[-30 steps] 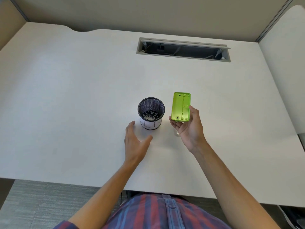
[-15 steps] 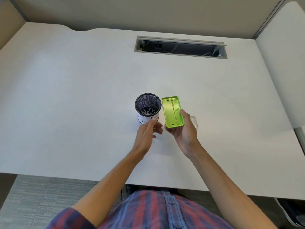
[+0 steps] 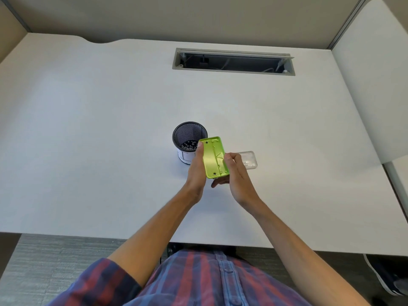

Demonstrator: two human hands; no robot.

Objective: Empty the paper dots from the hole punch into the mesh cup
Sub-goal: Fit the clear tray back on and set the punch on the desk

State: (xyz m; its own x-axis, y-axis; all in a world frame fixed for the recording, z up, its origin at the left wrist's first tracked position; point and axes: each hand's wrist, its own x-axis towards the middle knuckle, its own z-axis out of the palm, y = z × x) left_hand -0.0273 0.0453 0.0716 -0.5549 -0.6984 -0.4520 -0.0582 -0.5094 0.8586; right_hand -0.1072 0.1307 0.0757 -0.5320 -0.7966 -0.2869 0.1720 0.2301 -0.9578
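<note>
Both hands hold the green punch [image 3: 215, 157] above the white desk [image 3: 88, 129], just right of the mesh cup [image 3: 189, 141] and a little nearer the person. The punch is turned underside up, so its hollow base with small holes and ribs faces the camera, its long axis running away from the person and tilted slightly left. The left hand [image 3: 196, 171] is closed along the punch's left edge, thumb stretched up that side with its tip near the far corner. The right hand [image 3: 237, 173] grips the right edge, thumb pressed on the rim at about mid-length, the other fingers curled beneath; one fingertip shows below the near end. The cup stands upright on the desk, black mesh above a white band, and a layer of pale dots [image 3: 188, 145] lies on its bottom. The punch's far left corner overlaps the cup's right rim in this view; whether they touch I cannot tell. A clear plastic cover [image 3: 249, 159] lies flat on the desk just right of the right hand, partly hidden behind it. Farther back, an open cable slot [image 3: 234, 62] is cut into the desk. A plaid shirt [image 3: 198, 281] fills the bottom edge.
</note>
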